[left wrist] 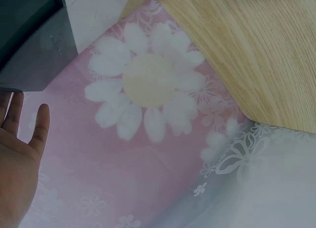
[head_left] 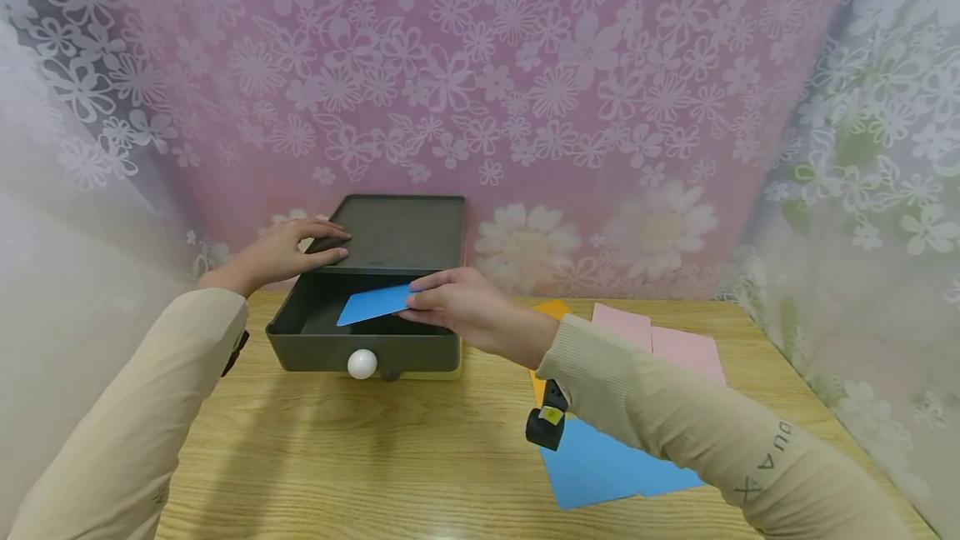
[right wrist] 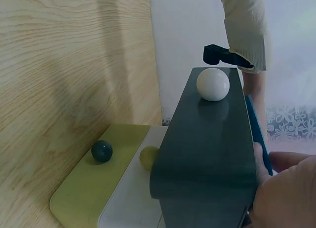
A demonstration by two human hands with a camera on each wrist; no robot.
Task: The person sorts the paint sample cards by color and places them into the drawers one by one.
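In the head view, my right hand [head_left: 476, 311] pinches a blue card [head_left: 371, 305] between thumb and fingers. The card tilts over the dark grey drawer [head_left: 363, 348], which is pulled out and has a white knob [head_left: 362, 364]. My left hand [head_left: 288, 250] rests at the left edge of the unit's dark top [head_left: 408, 232], fingers fairly straight. The left wrist view catches part of that hand [left wrist: 19, 159] against the dark unit [left wrist: 44, 55]. From the right wrist, the blue card [right wrist: 257, 134] stands edge-on behind the drawer front; most of the drawer's inside is hidden.
Below lie a white drawer [right wrist: 131, 203] with a yellow-green knob [right wrist: 148, 158] and a yellow-green drawer [right wrist: 89, 188] with a dark knob [right wrist: 101, 151]. Blue cards [head_left: 592, 469], pink cards [head_left: 686, 348] and orange paper [head_left: 551, 307] lie on the wooden table [head_left: 420, 457], partly under my right arm.
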